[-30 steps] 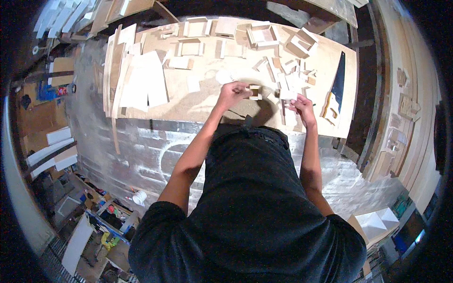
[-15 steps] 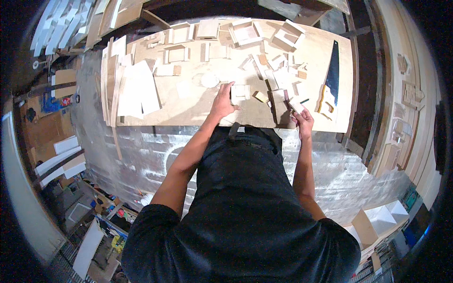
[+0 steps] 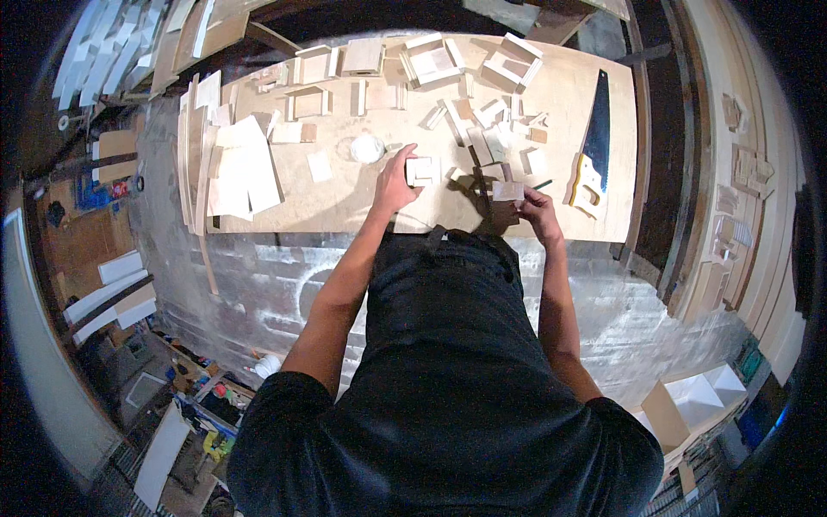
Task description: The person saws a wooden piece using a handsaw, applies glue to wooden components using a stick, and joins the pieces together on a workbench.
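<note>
A small, pale, squarish wooden frame piece [image 3: 421, 171] is lying on the plywood worktop [image 3: 362, 202], with the left hand [image 3: 394, 185] resting against its near-left edge, fingers curled loosely onto it. The right hand [image 3: 537, 208] is pinching a small, flat, pale wooden block [image 3: 507, 190] between its fingertips. A black-bladed handsaw with a pale handle [image 3: 592, 155] is lying just right of the right hand, and a round white lid [image 3: 367, 148] is sitting just beyond the left hand.

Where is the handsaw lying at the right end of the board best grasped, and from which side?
Probably by the pale handle of the handsaw, approached from the person's near side: the handle end points toward them and the dark blade runs away across the board.
</note>
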Motion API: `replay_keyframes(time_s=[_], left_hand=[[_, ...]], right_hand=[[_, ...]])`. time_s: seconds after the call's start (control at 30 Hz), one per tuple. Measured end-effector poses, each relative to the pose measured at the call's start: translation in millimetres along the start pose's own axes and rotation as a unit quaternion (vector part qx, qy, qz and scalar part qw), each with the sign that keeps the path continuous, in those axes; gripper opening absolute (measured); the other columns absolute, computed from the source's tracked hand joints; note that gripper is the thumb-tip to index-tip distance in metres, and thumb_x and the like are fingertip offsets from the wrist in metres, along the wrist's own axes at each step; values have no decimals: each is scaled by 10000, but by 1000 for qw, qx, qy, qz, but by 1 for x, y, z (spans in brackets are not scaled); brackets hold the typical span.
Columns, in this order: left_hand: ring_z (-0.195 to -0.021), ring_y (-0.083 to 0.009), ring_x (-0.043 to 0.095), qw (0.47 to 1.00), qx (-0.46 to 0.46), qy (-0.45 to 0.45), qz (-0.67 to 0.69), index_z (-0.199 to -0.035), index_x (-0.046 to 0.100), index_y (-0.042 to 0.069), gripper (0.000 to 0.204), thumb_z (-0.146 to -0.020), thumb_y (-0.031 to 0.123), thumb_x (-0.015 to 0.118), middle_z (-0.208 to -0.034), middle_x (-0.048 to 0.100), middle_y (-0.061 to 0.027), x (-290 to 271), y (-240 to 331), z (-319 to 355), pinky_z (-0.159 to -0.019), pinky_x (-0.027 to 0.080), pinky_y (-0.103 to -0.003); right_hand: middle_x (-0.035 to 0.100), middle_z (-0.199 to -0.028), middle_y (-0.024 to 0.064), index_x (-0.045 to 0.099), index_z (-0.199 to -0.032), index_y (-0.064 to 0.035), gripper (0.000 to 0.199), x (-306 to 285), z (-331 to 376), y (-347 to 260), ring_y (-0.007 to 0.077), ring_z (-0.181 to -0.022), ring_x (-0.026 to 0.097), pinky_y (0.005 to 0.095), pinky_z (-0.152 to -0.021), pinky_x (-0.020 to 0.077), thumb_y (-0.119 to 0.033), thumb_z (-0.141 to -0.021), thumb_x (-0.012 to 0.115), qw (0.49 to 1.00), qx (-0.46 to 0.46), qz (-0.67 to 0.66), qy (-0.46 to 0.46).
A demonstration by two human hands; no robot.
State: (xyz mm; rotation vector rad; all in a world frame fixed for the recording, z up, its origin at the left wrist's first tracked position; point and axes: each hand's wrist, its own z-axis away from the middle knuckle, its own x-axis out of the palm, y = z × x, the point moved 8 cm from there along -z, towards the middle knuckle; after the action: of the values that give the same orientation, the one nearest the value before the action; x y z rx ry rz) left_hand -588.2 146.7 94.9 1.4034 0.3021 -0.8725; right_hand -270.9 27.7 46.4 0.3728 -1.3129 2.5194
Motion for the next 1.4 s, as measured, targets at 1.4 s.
replay_keyframes(time_s=[1.4], left_hand=[[-844,-152,642,973,-76,37,215,-1323,520,1,732,-655,-68,810,-1073,639,-114,21,-66,29,-747,604,-299]], right_hand=[[749,-971,164,719,-1101,3,336,138,-56,-62,249,-856,743,347,-765,577,-128,-792,747,866,-117,481,70]])
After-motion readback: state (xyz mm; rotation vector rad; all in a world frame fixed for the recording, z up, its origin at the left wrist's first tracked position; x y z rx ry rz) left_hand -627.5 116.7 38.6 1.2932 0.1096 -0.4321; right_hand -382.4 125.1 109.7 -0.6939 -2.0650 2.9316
